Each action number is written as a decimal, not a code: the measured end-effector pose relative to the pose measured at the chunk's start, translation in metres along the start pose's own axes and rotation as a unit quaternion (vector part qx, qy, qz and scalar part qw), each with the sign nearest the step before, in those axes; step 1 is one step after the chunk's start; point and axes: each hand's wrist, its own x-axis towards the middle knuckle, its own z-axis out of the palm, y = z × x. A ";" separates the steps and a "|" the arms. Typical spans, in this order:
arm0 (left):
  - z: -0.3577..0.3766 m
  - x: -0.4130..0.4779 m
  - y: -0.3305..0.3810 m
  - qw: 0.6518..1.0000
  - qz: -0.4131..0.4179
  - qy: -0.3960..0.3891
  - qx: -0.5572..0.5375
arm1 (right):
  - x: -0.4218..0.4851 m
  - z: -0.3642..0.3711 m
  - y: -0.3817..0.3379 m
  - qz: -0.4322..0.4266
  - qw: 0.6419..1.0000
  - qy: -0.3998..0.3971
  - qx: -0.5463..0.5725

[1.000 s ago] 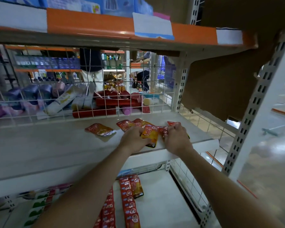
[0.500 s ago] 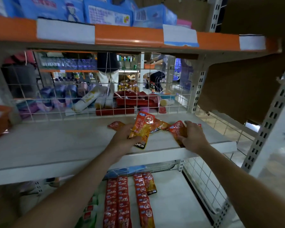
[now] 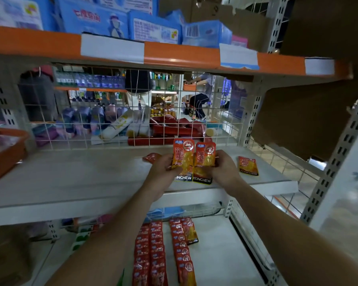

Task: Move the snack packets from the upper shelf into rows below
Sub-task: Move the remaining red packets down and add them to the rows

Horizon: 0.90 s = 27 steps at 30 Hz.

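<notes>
Left hand (image 3: pixel 163 172) and right hand (image 3: pixel 223 170) grip upright snack packets (image 3: pixel 193 159).

One wide-angle camera, worn on the person's head, faces the white shelf (image 3: pixel 70 182) from close in front, tilted slightly down. The orange-edged shelf (image 3: pixel 184 52) above it crosses the top of the view and the lower shelf (image 3: pixel 219 244) beneath it fills the bottom. The left hand (image 3: pixel 163 172) and right hand (image 3: pixel 225 170), gripping snack packets (image 3: pixel 183 157), meet over its front edge at mid-frame.
</notes>
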 end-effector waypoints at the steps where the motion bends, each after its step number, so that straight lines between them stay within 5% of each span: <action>1: 0.000 -0.002 0.001 1.000 0.002 0.007 -0.004 | -0.003 -0.001 0.000 0.002 1.000 -0.008 0.017; 6: -0.001 -0.025 0.007 0.999 0.001 0.036 -0.023 | -0.029 -0.010 -0.008 -0.011 0.998 -0.050 0.038; 27: -0.001 -0.134 0.000 0.994 -0.078 -0.063 0.042 | -0.136 -0.043 0.022 0.037 0.993 -0.107 0.039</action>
